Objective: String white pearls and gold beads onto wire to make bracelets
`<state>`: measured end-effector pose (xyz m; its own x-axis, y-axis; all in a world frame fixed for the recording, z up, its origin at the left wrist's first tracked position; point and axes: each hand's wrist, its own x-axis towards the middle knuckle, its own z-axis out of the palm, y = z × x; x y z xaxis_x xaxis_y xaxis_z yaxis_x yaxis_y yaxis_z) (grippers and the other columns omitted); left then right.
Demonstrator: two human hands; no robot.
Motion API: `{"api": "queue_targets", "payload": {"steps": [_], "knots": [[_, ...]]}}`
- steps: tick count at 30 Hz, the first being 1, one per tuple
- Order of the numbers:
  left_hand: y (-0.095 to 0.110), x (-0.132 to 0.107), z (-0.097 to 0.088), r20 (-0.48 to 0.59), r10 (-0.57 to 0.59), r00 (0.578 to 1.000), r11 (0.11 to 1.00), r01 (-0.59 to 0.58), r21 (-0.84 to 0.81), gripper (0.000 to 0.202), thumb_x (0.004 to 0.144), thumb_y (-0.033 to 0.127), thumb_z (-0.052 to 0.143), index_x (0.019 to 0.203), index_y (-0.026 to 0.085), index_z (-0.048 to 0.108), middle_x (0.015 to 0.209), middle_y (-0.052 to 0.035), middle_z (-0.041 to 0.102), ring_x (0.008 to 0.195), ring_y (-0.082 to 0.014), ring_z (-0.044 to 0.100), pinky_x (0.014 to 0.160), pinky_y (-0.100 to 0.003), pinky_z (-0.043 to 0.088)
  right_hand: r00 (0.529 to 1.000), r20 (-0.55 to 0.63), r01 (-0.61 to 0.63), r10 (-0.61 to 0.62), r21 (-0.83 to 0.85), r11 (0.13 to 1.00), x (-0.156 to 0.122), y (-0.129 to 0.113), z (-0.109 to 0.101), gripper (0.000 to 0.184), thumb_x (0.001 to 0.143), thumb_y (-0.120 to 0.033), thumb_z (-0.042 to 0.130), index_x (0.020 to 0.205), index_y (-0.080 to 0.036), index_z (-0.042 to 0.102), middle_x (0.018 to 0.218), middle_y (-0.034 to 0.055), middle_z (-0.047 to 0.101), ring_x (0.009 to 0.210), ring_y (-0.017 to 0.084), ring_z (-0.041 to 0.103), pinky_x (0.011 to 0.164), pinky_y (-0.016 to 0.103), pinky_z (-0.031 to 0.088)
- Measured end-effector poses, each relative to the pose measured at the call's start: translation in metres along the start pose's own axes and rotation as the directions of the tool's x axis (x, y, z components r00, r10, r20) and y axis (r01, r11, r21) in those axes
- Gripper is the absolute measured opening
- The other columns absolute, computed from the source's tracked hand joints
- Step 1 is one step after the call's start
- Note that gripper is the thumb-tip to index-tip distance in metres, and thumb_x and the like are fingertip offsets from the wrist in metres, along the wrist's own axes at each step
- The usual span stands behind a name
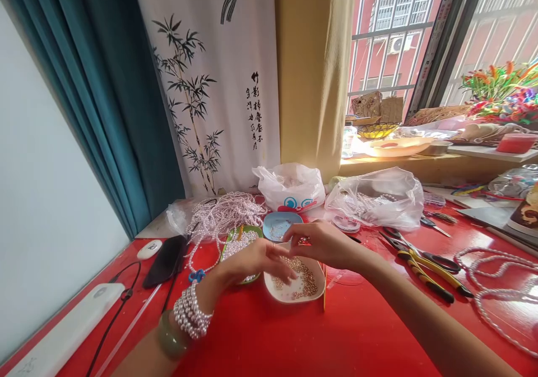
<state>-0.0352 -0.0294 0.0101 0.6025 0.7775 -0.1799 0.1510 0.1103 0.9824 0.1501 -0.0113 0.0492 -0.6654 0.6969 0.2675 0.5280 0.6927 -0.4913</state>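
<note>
My left hand (261,258) hangs over a white dish (274,295) of small gold beads (309,279). Its index finger reaches towards my right fingertips, the other fingers slant down above the beads, and the thumb is mostly hidden. My right hand (317,242) comes in from the right, thumb and fingers bent into a pinch at the dish's far edge. Whatever lies between the fingertips is too small to make out. Just left of the dish is a green tray (256,231) of white pearl beads (239,249). A blue tray (286,218) with a few small bits sits behind.
Pearl strands (229,212) are heaped at the back left, beside two plastic bags (290,184). Yellow-black pliers (432,273) and scissors (437,258) lie right, near more pearl strings (483,293). A phone (166,262) and a white power strip (71,332) lie left on the red table (269,343).
</note>
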Motion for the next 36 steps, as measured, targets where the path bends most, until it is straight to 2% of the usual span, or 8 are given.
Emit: {"api": "queue_targets", "payload": {"steps": [3,7,9,12,16,24,31,36], "knots": [[-0.011,0.002,0.007,0.018,-0.063,0.998,0.995,0.064,-0.071,0.025,0.061,0.027,0.070,0.079,0.010,0.069,0.077,-0.0097,0.070,0.070,-0.0186,0.064,0.071,-0.030,0.046,1.000,-0.025,-0.011,0.012,0.032,0.999,0.004,-0.001,0.006,0.017,0.063,-0.011,0.061,0.076,-0.021,0.066,0.064,-0.0014,0.063,0.058,0.013,0.054,0.055,0.024,0.036],[-0.021,0.010,0.015,-0.169,-0.103,0.980,0.991,0.085,-0.107,0.026,0.060,0.034,0.069,0.070,0.009,0.069,0.073,-0.0099,0.069,0.070,-0.0180,0.064,0.060,-0.024,0.044,0.991,-0.115,-0.054,0.072,0.156,0.986,0.007,0.009,0.006,0.011,0.076,-0.019,0.051,0.076,-0.018,0.062,0.066,0.0009,0.062,0.058,0.011,0.052,0.055,0.024,0.037],[-0.025,0.015,0.017,-0.245,-0.129,0.961,0.983,0.091,-0.162,0.028,0.058,0.035,0.070,0.069,0.009,0.068,0.073,-0.0103,0.069,0.069,-0.0178,0.064,0.058,-0.023,0.042,0.980,-0.163,-0.070,0.110,0.232,0.970,0.006,0.011,0.002,0.025,0.086,-0.026,0.036,0.081,-0.016,0.058,0.066,0.0015,0.059,0.050,0.008,0.047,0.048,0.022,0.036],[-0.030,0.019,0.022,-0.286,-0.151,0.946,0.970,0.086,-0.229,0.029,0.057,0.035,0.071,0.070,0.009,0.067,0.072,-0.0102,0.069,0.066,-0.0165,0.064,0.056,-0.022,0.042,0.959,-0.242,-0.017,0.150,0.476,0.879,0.003,0.007,0.000,0.032,0.089,-0.033,0.028,0.087,-0.015,0.054,0.063,-0.0011,0.053,0.043,0.006,0.039,0.041,0.020,0.032],[-0.031,0.018,0.030,-0.271,-0.152,0.951,0.958,0.075,-0.277,0.027,0.058,0.034,0.072,0.068,0.010,0.067,0.069,-0.0090,0.069,0.066,-0.0163,0.063,0.061,-0.024,0.044,0.971,-0.223,0.097,0.085,0.694,0.713,0.002,-0.005,0.008,0.027,0.086,-0.036,0.038,0.082,-0.015,0.055,0.064,-0.0012,0.053,0.053,0.007,0.049,0.050,0.020,0.040],[-0.021,0.012,0.037,-0.230,-0.104,0.968,0.965,0.042,-0.260,0.030,0.056,0.038,0.072,0.067,0.011,0.069,0.068,-0.0084,0.069,0.069,-0.0191,0.063,0.066,-0.028,0.045,0.981,-0.179,0.167,-0.071,0.602,0.781,0.003,0.003,0.013,0.027,0.089,-0.031,0.036,0.089,-0.012,0.055,0.077,0.0054,0.062,0.077,0.012,0.059,0.074,0.028,0.046],[-0.021,0.010,0.036,-0.137,-0.083,0.987,0.958,0.041,-0.285,0.036,0.050,0.038,0.075,0.071,0.010,0.069,0.069,-0.0085,0.069,0.071,-0.0215,0.064,0.070,-0.032,0.046,0.971,-0.195,0.211,-0.135,0.447,0.869,0.001,0.002,0.006,0.026,0.089,-0.027,0.036,0.089,-0.014,0.059,0.083,0.0048,0.062,0.081,0.013,0.058,0.074,0.027,0.046],[-0.019,0.008,0.036,-0.126,-0.078,0.989,0.953,0.037,-0.301,0.038,0.049,0.037,0.076,0.073,0.009,0.068,0.073,-0.0105,0.069,0.070,-0.0228,0.065,0.067,-0.032,0.046,0.977,-0.120,0.210,-0.179,0.342,0.916,-0.002,0.000,0.003,0.027,0.089,-0.026,0.038,0.095,-0.017,0.062,0.092,0.0050,0.064,0.088,0.013,0.058,0.079,0.028,0.045]]}}
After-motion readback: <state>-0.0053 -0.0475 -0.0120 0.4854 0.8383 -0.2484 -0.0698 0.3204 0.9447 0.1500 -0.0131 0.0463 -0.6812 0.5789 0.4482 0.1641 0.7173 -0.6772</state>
